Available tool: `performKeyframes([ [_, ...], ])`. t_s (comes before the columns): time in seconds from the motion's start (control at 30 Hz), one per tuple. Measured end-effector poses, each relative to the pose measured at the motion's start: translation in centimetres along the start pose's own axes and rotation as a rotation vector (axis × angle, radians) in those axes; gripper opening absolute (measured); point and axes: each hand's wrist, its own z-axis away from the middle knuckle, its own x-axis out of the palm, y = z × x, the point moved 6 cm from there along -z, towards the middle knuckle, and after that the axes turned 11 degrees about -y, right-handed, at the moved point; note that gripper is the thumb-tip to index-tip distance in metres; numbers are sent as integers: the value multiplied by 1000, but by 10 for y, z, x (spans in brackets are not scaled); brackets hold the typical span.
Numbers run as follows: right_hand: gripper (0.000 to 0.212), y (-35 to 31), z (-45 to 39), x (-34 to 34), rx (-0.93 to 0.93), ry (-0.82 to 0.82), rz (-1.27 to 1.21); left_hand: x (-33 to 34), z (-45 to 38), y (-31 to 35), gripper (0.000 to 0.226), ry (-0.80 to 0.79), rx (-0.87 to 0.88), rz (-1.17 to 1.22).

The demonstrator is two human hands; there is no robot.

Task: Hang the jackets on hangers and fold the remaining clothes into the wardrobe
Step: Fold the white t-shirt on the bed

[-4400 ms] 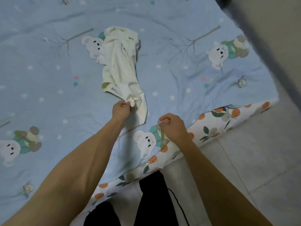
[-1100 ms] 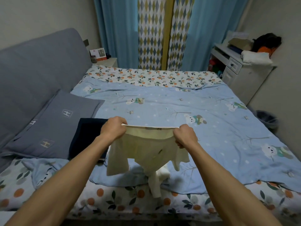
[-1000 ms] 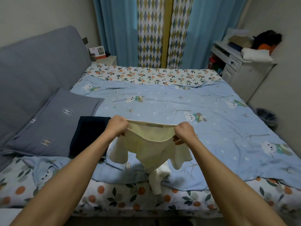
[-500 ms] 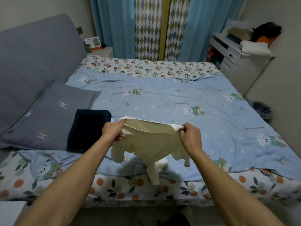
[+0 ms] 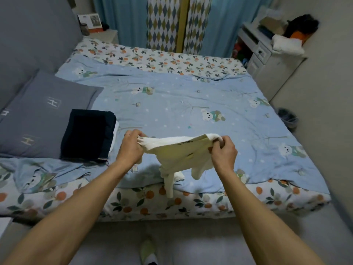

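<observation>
Now | left hand [image 5: 131,148] and right hand [image 5: 222,152] apart, each pinching cream garment [image 5: 181,153] | above bed's [image 5: 191,104] near edge

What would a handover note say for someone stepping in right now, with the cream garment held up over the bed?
Left hand: grips one top corner of the cream garment.
Right hand: grips the opposite top corner; the edge is stretched between both hands.
The garment hangs above the near edge of the bed, its lower part drooping onto the blue duvet and over the side.
Done: a folded dark navy garment lies by the grey pillow.
Left: lay the cream garment flat, fold it, move the folded clothes to the wardrobe. No wardrobe, jackets or hangers are in view.
</observation>
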Motion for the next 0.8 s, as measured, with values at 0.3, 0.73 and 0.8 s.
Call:
performKeyframes([
  [0.3, 22, 54, 71, -60, -110, -45, 99, 10, 114, 26, 27, 438, -333, 473],
  [0.73, 12, -10, 161, -179, -285, 240, -159, -40, 250, 137, 15, 690, -80, 572],
  [0.8, 17, -6, 164, -183, -179, 174, -117, -39, 258, 138, 16, 648, -90, 470],
])
